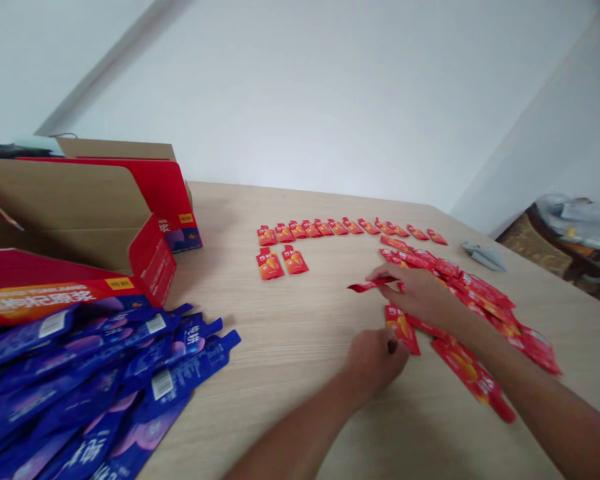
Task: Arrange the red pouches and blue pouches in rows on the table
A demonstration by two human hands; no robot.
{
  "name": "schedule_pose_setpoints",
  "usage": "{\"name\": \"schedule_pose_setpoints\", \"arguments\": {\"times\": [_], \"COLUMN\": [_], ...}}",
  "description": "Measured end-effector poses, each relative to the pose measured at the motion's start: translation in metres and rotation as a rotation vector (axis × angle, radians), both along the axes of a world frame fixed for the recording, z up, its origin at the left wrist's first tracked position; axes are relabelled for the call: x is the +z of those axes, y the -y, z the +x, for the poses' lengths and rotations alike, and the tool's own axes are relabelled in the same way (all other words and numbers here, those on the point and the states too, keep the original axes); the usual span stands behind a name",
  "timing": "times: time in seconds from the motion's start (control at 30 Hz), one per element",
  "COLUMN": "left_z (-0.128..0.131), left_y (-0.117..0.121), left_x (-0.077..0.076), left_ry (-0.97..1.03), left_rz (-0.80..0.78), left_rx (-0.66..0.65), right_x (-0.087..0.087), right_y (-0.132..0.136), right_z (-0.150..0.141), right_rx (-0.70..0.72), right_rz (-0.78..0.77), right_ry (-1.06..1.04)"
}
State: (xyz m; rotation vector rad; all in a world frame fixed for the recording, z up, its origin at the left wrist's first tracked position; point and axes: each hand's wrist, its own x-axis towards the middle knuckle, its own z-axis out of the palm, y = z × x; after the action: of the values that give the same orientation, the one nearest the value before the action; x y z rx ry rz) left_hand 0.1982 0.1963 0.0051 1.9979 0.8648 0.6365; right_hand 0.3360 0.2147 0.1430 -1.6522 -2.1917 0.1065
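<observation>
A red sachet pinched, just right of centre
My right hand [420, 291] has the red sachet [363, 287] between thumb and fingers, one end poking out leftward; my left hand [375, 360], lower, curls beside a loose sachet [403, 328] (whether it grasps that one, I cannot tell). I'd judge a light hold near one end best, so the pouch doesn't crease, with my right forearm lifted off the heap of sachets [485, 293] at right. The tidy pair of sachets [295, 261] near centre seems a good guide for angle.
</observation>
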Motion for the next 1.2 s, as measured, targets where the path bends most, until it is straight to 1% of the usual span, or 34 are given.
{"name": "schedule_pose_setpoints", "arguments": {"times": [0.03, 0.1, 0.2, 0.27, 0.33, 0.43, 0.53, 0.63, 0.7, 0.77, 0.87, 1.03, 1.13, 1.2], "left_z": [0.000, 0.000, 0.001, 0.001, 0.002, 0.003, 0.004, 0.005, 0.006, 0.005, 0.004, 0.004, 0.005, 0.006], "left_y": [0.000, 0.001, 0.001, 0.002, 0.002, 0.003, 0.003, 0.003, 0.003, 0.003, 0.002, 0.002, 0.002, 0.002], "left_x": [0.000, 0.001, 0.000, -0.001, -0.002, -0.003, -0.003, -0.004, -0.005, -0.005, -0.006, -0.007, -0.006, -0.006], "left_ry": [-0.002, 0.000, 0.000, 0.006, 0.029, 0.054, 0.040, 0.029, 0.031, 0.037, 0.042, 0.047, 0.035, 0.033], "left_rz": [-0.002, -0.003, -0.001, -0.006, -0.016, -0.043, -0.061, -0.072, -0.071, -0.052, -0.013, -0.024, -0.016, -0.016], "left_rx": [-0.002, -0.012, -0.017, -0.007, 0.012, 0.031, 0.027, 0.029, 0.025, 0.020, 0.018, 0.007, 0.018, 0.024], "right_x": [-0.007, -0.026, -0.058, -0.076, -0.090, -0.104, -0.107, -0.102, -0.099, -0.098, -0.103, -0.109, -0.107, -0.106], "right_y": [-0.024, -0.067, -0.119, -0.146, -0.169, -0.193, -0.200, -0.189, -0.177, -0.168, -0.168, -0.181, -0.178, -0.172], "right_z": [-0.006, -0.014, -0.017, -0.017, -0.016, -0.011, -0.006, -0.008, -0.017, -0.028, -0.040, -0.041, -0.039, -0.040], "right_rx": [0.059, 0.157, 0.240, 0.278, 0.303, 0.293, 0.234, 0.181, 0.181, 0.196, 0.199, 0.211, 0.214, 0.185], "right_rz": [-0.004, -0.020, -0.047, -0.052, -0.042, -0.024, 0.018, 0.046, -0.002, -0.082, -0.149, -0.152, -0.152, -0.149], "right_ry": [-0.004, 0.022, 0.081, 0.081, 0.060, 0.052, 0.099, 0.089, 0.044, 0.053, 0.152, 0.264, 0.340, 0.395]}}
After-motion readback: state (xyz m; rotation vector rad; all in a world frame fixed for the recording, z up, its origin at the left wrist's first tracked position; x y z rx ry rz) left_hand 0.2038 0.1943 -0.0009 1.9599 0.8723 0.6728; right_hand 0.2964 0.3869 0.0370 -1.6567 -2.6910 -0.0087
